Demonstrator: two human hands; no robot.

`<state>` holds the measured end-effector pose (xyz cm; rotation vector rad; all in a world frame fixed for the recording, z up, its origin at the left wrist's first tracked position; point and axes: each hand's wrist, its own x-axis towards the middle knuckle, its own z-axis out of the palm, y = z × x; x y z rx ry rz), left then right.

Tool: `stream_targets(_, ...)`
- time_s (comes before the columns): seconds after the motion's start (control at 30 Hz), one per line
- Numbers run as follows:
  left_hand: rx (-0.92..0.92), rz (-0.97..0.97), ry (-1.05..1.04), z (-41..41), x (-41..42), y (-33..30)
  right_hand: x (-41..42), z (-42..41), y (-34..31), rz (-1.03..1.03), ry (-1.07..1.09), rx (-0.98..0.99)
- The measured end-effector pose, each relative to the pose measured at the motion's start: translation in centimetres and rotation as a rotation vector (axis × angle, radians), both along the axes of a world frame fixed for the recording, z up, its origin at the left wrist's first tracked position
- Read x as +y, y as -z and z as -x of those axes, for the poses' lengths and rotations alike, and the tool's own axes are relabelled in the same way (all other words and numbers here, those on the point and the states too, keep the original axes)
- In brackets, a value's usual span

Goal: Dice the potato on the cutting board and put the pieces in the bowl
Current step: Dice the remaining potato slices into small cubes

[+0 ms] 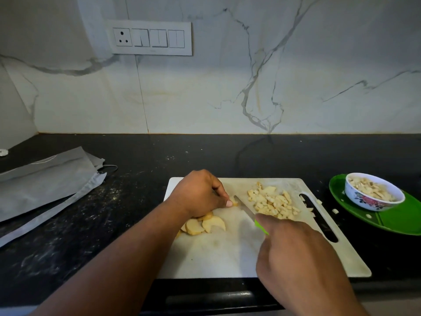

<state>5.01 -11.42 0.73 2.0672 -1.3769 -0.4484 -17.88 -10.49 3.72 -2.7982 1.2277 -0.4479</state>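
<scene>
My left hand [200,192] pinches a small potato piece [234,202]; right hand [293,249] grips the knife [245,207]. Blade touching my fingertips [229,203]; a slip would likely nick them.

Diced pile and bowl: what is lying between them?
In the head view, between the diced pile and the bowl lie the board's handle slot, a few stray pieces on the counter, and the green plate's rim.

Left hand [200,192] pins a potato strip [234,202] on the cutting board [227,252]; right hand [293,247] grips the knife [245,207], diced pile [271,201] beside the blade, bowl [373,192] already holding pieces.
</scene>
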Motion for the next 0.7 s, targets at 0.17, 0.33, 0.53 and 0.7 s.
stream_targets(0.17,-0.023,-0.034,0.021,-0.5,-0.1,0.0,0.7,2.0,-1.4,-0.001,0.006,0.018)
stream_targets(0.33,-0.065,-0.06,0.036,-0.3,0.2,-0.2,0.1,-0.6,-0.4,0.044,0.007,-0.039)
stream_targets(0.53,-0.041,-0.048,0.007,-0.3,-0.1,-0.1,0.9,1.1,-0.4,-0.039,-0.013,0.004)
stream_targets(0.7,-0.009,-0.026,0.001,-0.7,0.0,-0.1,1.1,1.2,-1.8,-0.005,-0.029,-0.003)
